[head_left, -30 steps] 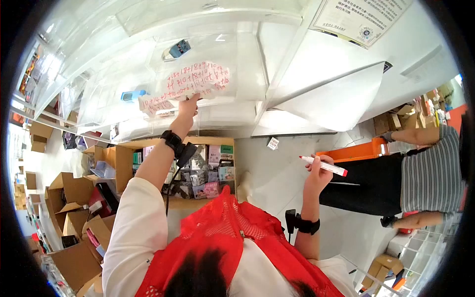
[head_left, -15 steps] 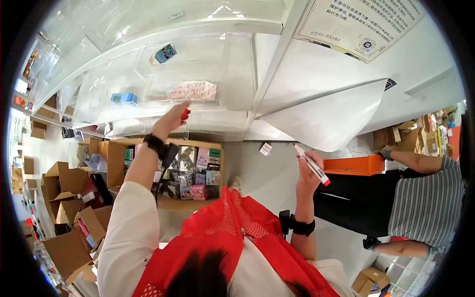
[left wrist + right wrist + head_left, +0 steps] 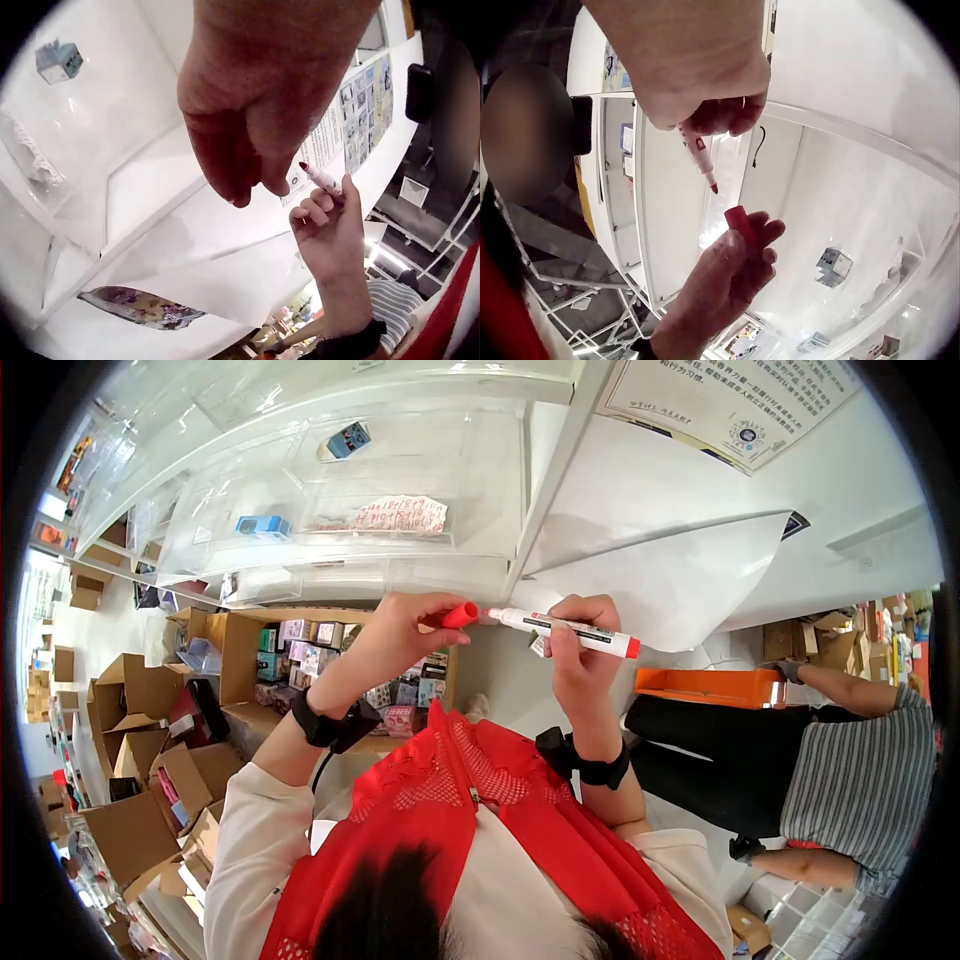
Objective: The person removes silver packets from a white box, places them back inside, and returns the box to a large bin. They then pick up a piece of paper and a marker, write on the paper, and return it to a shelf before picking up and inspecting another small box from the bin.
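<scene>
A white marker (image 3: 590, 639) with a red end is pinched in the right hand (image 3: 585, 660), its bare red tip pointing left. Facing that tip, the left hand (image 3: 405, 635) holds a red cap (image 3: 460, 615) between thumb and fingers. In the right wrist view a small gap separates the cap (image 3: 740, 223) from the marker tip. Behind the hands, a torn paper with red handwriting (image 3: 400, 515) lies in a clear shelf compartment, near two small blue boxes (image 3: 263, 526) (image 3: 348, 440).
An open carton (image 3: 238, 660) of small packaged goods stands below the shelf, with more brown cartons (image 3: 130, 840) at the left. A large white sheet (image 3: 660, 580) hangs loose at the right. Another person in a striped shirt (image 3: 850, 780) stands beside an orange bin (image 3: 705, 687).
The left hand has left the paper and come down toward the body with the cap. The right hand has risen and turned the marker so its tip faces the cap.
</scene>
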The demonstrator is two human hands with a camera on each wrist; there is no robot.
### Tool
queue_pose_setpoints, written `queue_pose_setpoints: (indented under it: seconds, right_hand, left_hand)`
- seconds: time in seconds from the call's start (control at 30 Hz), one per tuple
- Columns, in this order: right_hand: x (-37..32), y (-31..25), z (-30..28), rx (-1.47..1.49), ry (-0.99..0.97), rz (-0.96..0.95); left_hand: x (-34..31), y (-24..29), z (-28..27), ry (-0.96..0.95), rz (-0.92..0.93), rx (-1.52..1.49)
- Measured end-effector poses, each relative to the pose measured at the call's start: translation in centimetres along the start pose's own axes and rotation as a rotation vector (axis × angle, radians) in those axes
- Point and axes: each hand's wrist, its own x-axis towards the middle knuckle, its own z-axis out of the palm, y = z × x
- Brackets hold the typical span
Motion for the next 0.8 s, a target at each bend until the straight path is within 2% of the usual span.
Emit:
queue_pose_setpoints:
  seconds: [0.07,0.17,0.23,0.3,0.43,0.47,0.53,0.57,0.6,0.63,0.67,0.7,0.8]
  right_hand:
    - [-0.2,0.1,0.1,-0.028,0.002,0.05]
    - [-0.4,-0.1,0.3,-0.135,-0.008,0.116]
    - [-0.3,-0.3,0.9,-0.064,0.048,0.211]
    - [0.1,-0.1,-0.5,-0.038,-0.092,0.249]
    - [-0.1,-0.8,-0.8,0.081,-0.214,0.401]
    - [-0.5,0.0,-0.9,0.069,-0.289,0.398]
    - [-0.9,0.9,-0.4,-0.017,-0.388,0.241]
    - [-1.0,1.1,-0.1,-0.058,-0.44,0.161]
    - [-1.1,1.1,0.3,-0.011,-0.425,0.277]
    - [-1.0,1.3,1.0,0.01,-0.459,0.239]
    - [-0.6,1.5,1.8,0.031,-0.492,0.202]
    - [-0.3,1.7,2.5,0.049,-0.525,0.17]
    - [2.3,1.8,5.7,0.168,-0.79,0.497]
  left_hand:
    - [-0.3,0.5,-0.1,0.019,0.026,0.028]
    - [-0.6,0.2,-0.3,0.056,0.235,0.233]
    - [-0.7,0.9,-0.2,0.081,0.289,0.265]
    - [-0.5,0.8,0.0,0.056,0.32,0.197]
    - [-2.1,0.7,0.9,0.056,0.208,0.061]
    - [-2.7,0.8,0.7,0.038,0.147,0.02]
    - [-4.1,1.4,-0.1,-0.038,-0.041,-0.095]
    - [-4.7,1.7,-0.6,-0.053,-0.073,-0.116]
    - [-5.2,2.0,-1.0,-0.066,-0.103,-0.136]
    - [-5.7,1.9,-1.5,-0.08,-0.132,-0.155]
    - [-6.3,1.4,-2.0,0.013,0.013,-0.016]
    - [-6.7,0.9,-2.5,0.053,0.042,0.029]
    - [-8.1,-2.2,-4.5,0.219,0.096,0.223]
